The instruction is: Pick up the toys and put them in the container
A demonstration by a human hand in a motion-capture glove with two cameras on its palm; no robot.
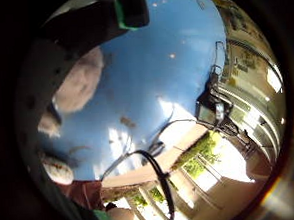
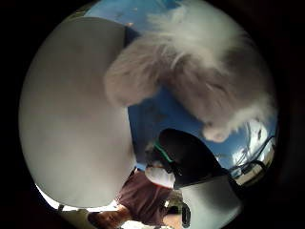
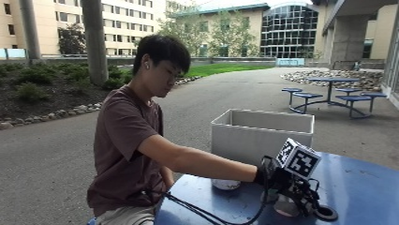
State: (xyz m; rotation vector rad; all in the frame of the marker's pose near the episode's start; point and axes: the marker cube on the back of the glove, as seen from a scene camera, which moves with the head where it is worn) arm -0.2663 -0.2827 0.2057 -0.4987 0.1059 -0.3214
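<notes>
Your fingers (image 2: 190, 160) wear matt black fabric. Beside them: a fluffy white plush toy (image 2: 200, 71), a smooth grey bin (image 3: 262, 133), and a glossy blue table (image 1: 154, 64).

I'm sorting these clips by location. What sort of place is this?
Most likely an outdoor campus or office courtyard: a paved path runs past tall buildings, with a fixed picnic table nearby. The person works at a blue table bearing a white container.

A blue table (image 3: 361, 187) carried a grey rectangular container (image 3: 262, 133) at its far edge, a white rounded toy (image 3: 225, 184) just before it, and a fluffy toy (image 2: 200, 81) nearby.
</notes>
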